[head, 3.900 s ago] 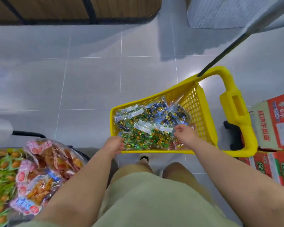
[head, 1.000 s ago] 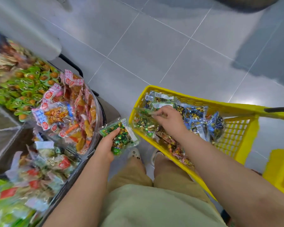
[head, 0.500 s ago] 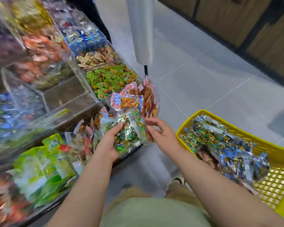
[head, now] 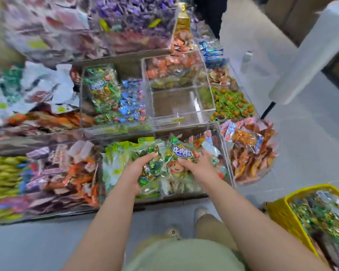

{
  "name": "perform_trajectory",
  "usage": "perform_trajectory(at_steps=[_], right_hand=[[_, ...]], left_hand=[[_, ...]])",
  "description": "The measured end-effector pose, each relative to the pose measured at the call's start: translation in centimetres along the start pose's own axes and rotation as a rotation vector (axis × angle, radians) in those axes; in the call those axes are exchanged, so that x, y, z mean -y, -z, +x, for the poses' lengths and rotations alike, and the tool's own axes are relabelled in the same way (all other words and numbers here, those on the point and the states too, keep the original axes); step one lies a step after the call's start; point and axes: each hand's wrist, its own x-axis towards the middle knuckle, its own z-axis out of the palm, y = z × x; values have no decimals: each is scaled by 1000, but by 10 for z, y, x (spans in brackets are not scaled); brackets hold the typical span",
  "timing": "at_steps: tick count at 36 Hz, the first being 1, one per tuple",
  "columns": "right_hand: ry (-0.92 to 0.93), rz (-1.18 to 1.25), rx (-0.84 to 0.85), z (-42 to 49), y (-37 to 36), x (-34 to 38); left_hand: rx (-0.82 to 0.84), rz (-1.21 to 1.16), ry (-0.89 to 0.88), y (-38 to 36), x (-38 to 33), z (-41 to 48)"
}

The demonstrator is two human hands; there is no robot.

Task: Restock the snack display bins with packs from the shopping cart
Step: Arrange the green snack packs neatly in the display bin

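**Soft, slick pack held over the near bin**

The display bins (head: 181,119) spread out ahead of your hands and to either side, clear-walled and heaped with wrapped snacks. Your hands are over the near bin (head: 228,169), the one directly under them, which already holds pale green bags. The shopping cart (head: 276,212) sits behind and to the right of your right hand, well apart from it, with more of the same green and gold packs inside.

The pack (head: 164,163) is between your palms, just above the bin's contents. The blur may hide a second pack behind it, and I cannot tell.

Your left hand (head: 137,169) grips its left side, fingers (head: 147,156) curled over the top edge. Your right hand (head: 196,165) clasps the right side, over the printed label.

Expect it to be light and floppy. It looks like thin, glossy film around loose wrapped sweets, so the contents will likely shift and the bag will sag if you hold it by one corner. The film will probably slide under dry fingers.

Keep both sides cupped, or pinch the flat sealed strip at the top if you go one-handed. It should tolerate a short drop, but watch the bin's hard wall edge, which could snag the film.
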Motion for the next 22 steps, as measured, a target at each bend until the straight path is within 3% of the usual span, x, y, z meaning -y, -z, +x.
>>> perform_trajectory(at_steps=[5, 11, 16, 22], right_hand=[[-99, 169, 123, 16, -27, 28], [-116, 41, 199, 48, -53, 64], [-133, 93, 272, 82, -81, 89], [14, 46, 276, 107, -110, 115]], left_hand=[[-49, -73, -50, 32, -16, 7], [-252, -155, -56, 57, -33, 11], [-377, -224, -73, 76, -50, 20], [-453, -221, -85, 105, -72, 31]])
